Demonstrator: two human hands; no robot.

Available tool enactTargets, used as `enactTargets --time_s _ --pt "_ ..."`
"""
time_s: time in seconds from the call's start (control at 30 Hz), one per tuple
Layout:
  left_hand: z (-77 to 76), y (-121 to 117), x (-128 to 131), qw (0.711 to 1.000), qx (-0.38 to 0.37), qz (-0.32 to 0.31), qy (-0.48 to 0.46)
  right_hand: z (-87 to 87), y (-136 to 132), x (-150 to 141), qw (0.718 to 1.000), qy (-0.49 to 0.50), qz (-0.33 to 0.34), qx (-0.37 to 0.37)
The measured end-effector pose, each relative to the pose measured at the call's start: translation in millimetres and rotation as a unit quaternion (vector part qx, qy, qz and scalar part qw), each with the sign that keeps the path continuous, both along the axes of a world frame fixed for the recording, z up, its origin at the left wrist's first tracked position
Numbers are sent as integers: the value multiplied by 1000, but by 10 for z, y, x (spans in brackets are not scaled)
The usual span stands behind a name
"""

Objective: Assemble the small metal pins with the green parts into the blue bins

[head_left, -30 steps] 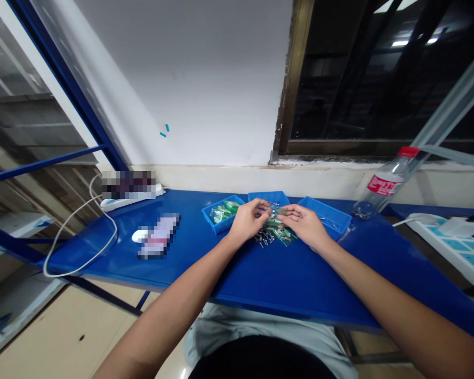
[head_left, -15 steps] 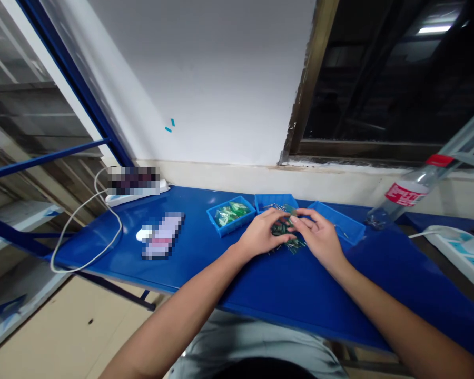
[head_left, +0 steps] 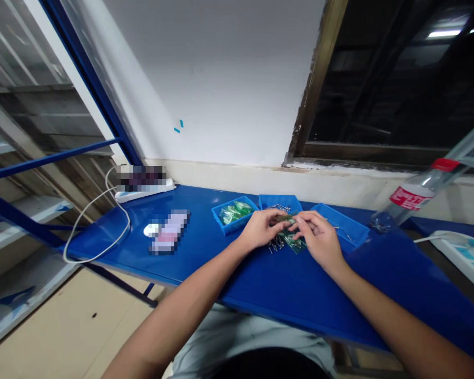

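My left hand (head_left: 261, 229) and my right hand (head_left: 319, 235) meet over the blue table, fingertips close together. Both are closed on a small see-through green plastic bag (head_left: 287, 217), partly hidden by the fingers. Beneath them lies a loose pile of similar green bags (head_left: 296, 245), with several thin metal pieces (head_left: 275, 244) that look like screws by its left side. Behind my hands stands a blue bin (head_left: 278, 200) with more metal pieces in it. A second blue bin (head_left: 228, 228), left of my left hand, is filled with green bags.
To the right is a third blue bin (head_left: 353, 229) holding a few thin metal pieces. A clear bottle (head_left: 413, 197) with a red cap stands beyond it. Power strips (head_left: 144, 190) and a white cable (head_left: 87, 261), a blurred phone-like object (head_left: 169, 231) and a white round item (head_left: 151, 230) occupy the sides.
My fingers have drawn closer together around the bag, the left thumb moving up towards the right fingertips. More of the pile shows below. The whole view has shifted slightly.
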State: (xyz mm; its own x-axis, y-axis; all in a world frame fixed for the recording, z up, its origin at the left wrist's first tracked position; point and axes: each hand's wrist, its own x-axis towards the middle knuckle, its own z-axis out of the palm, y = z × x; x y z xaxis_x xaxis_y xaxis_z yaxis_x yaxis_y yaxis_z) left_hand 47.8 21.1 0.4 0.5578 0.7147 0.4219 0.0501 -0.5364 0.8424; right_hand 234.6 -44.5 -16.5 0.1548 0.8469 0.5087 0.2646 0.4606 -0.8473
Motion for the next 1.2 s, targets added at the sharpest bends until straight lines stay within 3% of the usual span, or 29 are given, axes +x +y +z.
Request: enactTargets --time_s 0.13,0.2,0.33,0.47,0.63,0.83,0.93,1.1,1.2 --pt "32 14 -47 999 25 5 24 -71 57 50 993 -53 -105 18" --pt "46 12 -67 999 34 5 34 -82 69 57 996 -54 -73 -5" --pt "20 24 -73 999 23 8 34 -87 71 32 997 45 12 -68" --pt "-7 49 -69 999 18 42 -7 -98 86 23 991 100 5 -88" --pt "80 3 -86 987 104 120 7 -100 100 47 991 117 -39 -47" --pt "92 -59 -55 994 102 11 35 -73 45 26 999 11 35 4" --pt "50 -20 -52 993 110 14 43 -73 48 31 998 -19 63 20" --pt "-24 74 -50 993 109 44 24 -132 149 136 998 -9 -51 24" --pt "-77 103 -39 998 51 22 -2 -157 190 168 998 43 14 -35"
